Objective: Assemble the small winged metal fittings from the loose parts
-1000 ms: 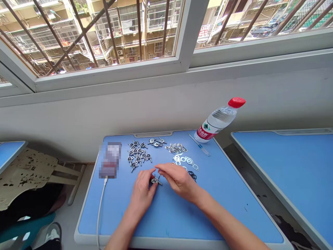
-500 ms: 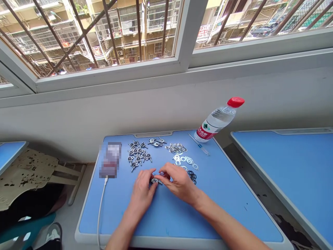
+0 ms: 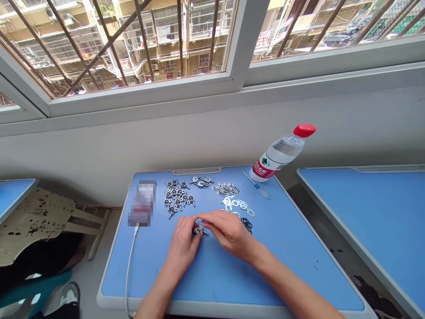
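Although the fingers [image 3: 191,227] of both hands gather close around a small metal fitting [image 3: 199,230], it cannot be told whether they clamp it or only touch it. The left hand [image 3: 182,250] and right hand [image 3: 229,235] sit over a blue desk [image 3: 232,279], with black O-rings [image 3: 246,224] just beside the right hand and pale gaskets [image 3: 237,206], metal clips [image 3: 226,189] and three-armed fittings [image 3: 177,197] beyond. Farther out lie a pixelated phone [image 3: 142,203] with its white cable [image 3: 130,261], a screwdriver [image 3: 257,186] and a tilted water bottle [image 3: 280,153].
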`<state>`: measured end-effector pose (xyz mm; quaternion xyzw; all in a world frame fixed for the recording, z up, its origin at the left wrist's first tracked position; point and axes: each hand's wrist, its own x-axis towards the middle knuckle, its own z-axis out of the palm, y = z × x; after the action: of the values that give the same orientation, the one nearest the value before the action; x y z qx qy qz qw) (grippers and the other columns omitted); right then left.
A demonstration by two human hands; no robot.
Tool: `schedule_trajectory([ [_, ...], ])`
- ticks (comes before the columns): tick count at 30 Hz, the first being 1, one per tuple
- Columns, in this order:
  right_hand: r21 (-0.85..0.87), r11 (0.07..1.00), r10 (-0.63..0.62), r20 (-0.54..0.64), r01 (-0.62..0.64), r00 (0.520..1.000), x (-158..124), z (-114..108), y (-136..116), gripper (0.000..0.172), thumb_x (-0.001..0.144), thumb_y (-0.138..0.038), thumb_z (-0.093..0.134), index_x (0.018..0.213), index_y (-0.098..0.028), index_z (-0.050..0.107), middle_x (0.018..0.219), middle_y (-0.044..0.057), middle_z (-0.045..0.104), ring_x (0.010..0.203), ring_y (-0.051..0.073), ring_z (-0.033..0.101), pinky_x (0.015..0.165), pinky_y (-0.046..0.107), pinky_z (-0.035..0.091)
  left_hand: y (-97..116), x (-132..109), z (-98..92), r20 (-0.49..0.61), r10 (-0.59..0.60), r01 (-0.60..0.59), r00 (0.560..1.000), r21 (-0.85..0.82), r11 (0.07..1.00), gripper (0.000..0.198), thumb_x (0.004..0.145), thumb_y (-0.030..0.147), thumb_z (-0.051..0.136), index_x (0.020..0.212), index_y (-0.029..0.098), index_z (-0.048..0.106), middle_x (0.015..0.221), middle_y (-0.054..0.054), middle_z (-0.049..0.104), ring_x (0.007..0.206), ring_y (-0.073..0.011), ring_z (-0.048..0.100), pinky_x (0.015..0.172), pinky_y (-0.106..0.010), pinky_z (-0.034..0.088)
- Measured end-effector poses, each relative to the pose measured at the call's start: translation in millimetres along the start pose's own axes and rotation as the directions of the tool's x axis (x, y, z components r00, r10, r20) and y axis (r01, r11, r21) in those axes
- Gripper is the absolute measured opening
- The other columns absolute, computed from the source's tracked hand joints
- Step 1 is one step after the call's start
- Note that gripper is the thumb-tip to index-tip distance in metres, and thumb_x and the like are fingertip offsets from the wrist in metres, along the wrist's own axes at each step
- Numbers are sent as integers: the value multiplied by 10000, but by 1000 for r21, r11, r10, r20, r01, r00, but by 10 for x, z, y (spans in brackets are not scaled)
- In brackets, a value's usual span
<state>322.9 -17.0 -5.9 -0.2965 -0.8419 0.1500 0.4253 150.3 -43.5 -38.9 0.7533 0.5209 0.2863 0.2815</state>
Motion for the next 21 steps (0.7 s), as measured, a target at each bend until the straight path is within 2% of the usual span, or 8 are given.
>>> schedule_trajectory([
  [2,-70,998,-3,-36,1,999,-10,38,0,199,976,-149,438,1032,-180,626,745,32,687,628,150,612,569,278,487,7,0,-4,-2,-6,6,1000,7,1000,343,838,55,540,1145,208,555,910,-39,608,875,-224,545,774,-351,469],
  [4,-121,993,4,-33,-8,999,-14,56,8,205,977,-154,429,1022,-173,628,731,37,669,614,152,602,553,274,483,11,-1,-8,1,-9,9,1000,9,1000,371,835,53,539,1172,208,543,907,-38,606,873,-225,544,775,-356,469],
  [9,-20,999,43,68,-42,997,6,-12,4,374,978,-121,348,1330,-155,473,1096,126,670,957,196,650,723,311,557,0,-2,-4,0,7,-7,1000,-11,1000,430,817,36,535,1209,211,521,915,-36,606,883,-221,551,785,-356,474],
  [10,13,1000,24,74,-25,997,9,-20,0,394,977,-109,343,1351,-167,454,1083,113,678,956,190,650,741,318,556,-3,-3,-1,-3,8,-8,1000,-8,1000,412,817,36,534,1188,213,531,911,-35,606,879,-222,551,780,-353,473],
  [12,37,999,-2,52,0,999,8,-12,-8,357,979,-115,371,1303,-189,499,931,67,703,825,175,652,697,313,544,-7,-3,3,-11,6,-6,1000,5,1000,364,826,45,532,1148,214,547,898,-34,605,866,-222,547,767,-351,470],
  [14,-20,1000,13,13,-13,1000,0,16,-12,262,978,-152,417,1176,-191,584,759,32,677,666,165,615,607,299,512,-3,-3,2,-15,2,-2,1000,15,1000,333,838,56,528,1130,214,553,896,-35,604,860,-223,543,763,-353,469],
  [16,-79,996,38,-8,-39,999,-9,37,-10,223,978,-176,430,1100,-182,616,693,26,649,607,163,590,559,289,489,6,-2,-3,-12,1,-1,1000,12,1000,353,843,56,520,1157,214,542,899,-35,603,863,-221,543,768,-355,471],
  [21,43,999,32,-9,-31,999,-18,29,6,297,972,-123,399,1219,-183,553,978,88,700,848,178,654,691,299,533,14,-1,-11,-6,8,-8,1000,-1,1000,410,835,48,525,1206,221,522,908,-33,609,874,-220,553,769,-346,473],
])
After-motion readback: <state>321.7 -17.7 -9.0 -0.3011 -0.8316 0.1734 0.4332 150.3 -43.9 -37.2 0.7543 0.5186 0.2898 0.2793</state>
